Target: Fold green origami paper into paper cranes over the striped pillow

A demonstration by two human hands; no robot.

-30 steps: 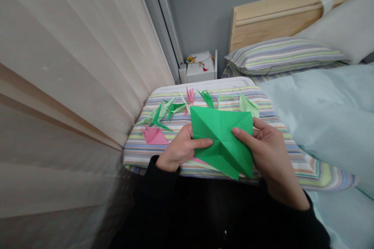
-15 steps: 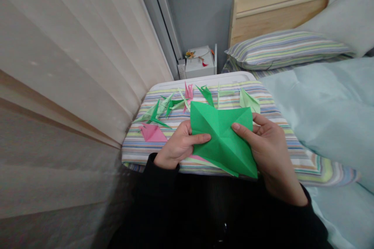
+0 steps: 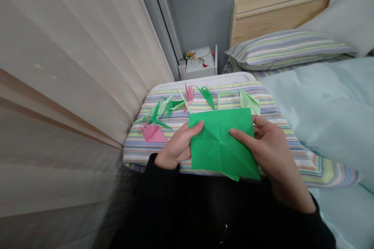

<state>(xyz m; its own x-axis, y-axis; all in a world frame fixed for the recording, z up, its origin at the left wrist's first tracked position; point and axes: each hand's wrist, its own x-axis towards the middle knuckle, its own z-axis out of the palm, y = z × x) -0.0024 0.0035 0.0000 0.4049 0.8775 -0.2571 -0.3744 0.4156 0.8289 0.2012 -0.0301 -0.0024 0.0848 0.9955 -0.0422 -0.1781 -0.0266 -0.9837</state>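
Left hand (image 3: 177,144) and right hand (image 3: 270,151), both holding tight to a creased green origami paper (image 3: 223,144), paper cranes (image 3: 207,96) and a pink paper shape (image 3: 153,134) just behind, on a striped blanket (image 3: 140,155)

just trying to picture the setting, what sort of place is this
Most likely a bedroom: there's a wooden headboard with a striped pillow in front of it, pale blue bedding beside that, and a long beige curtain along the left.
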